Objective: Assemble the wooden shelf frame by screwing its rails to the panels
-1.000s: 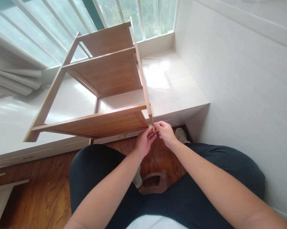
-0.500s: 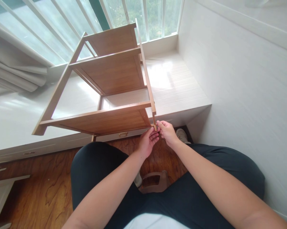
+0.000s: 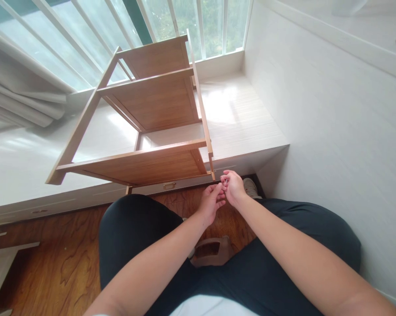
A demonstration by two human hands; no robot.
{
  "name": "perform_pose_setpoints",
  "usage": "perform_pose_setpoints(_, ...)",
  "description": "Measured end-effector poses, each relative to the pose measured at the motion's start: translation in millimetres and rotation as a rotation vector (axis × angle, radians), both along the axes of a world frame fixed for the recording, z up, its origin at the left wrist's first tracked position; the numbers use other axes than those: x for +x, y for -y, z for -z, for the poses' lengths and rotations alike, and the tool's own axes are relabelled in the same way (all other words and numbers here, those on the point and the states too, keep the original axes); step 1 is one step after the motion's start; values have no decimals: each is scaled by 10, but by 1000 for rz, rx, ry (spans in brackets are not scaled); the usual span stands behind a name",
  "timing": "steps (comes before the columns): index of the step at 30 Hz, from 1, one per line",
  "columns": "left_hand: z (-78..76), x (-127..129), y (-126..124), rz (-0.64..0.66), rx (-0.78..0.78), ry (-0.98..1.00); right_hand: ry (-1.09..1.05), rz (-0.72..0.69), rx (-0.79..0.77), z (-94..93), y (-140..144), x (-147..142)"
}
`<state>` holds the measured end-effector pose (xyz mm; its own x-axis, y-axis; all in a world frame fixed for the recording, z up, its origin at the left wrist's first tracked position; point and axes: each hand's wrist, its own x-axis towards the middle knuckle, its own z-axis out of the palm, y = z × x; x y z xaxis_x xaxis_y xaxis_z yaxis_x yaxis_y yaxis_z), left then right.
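The wooden shelf rack (image 3: 145, 114) lies tipped on its side on the white tabletop (image 3: 247, 123), with one slim leg end (image 3: 213, 174) jutting over the edge towards the person's knees. Just below that leg end the left hand (image 3: 212, 202) and right hand (image 3: 232, 188) meet, fingertips pinched together around something too small to make out. To do this well, it seems best to keep the small piece gripped firmly near the leg end, square it to the tip, and work with the rack lying steady.
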<state>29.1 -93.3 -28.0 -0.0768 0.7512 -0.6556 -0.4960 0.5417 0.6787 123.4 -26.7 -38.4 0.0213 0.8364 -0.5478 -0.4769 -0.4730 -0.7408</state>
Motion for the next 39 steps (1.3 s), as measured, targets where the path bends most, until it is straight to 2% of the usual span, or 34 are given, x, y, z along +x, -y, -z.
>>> perform_pose_setpoints(11, 83, 88, -41, 75, 30, -129, -11, 134, -42, -61, 44, -61)
perform_pose_setpoints(23, 135, 66, -56, 184, -15, -200, 69, 73, 27, -47, 102, -63)
perform_pose_setpoints(27, 152, 65, -63, 190, 2, -238, 141, -48, 66, -73, 85, -24)
perform_pose_setpoints(35, 213, 39, -81, 203, 22, -323, 400, -572, 132, -184, -215, 408)
perform_pose_setpoints(39, 207, 11, -97, 215, 26, -348, 525, -721, 161, -207, -263, 594)
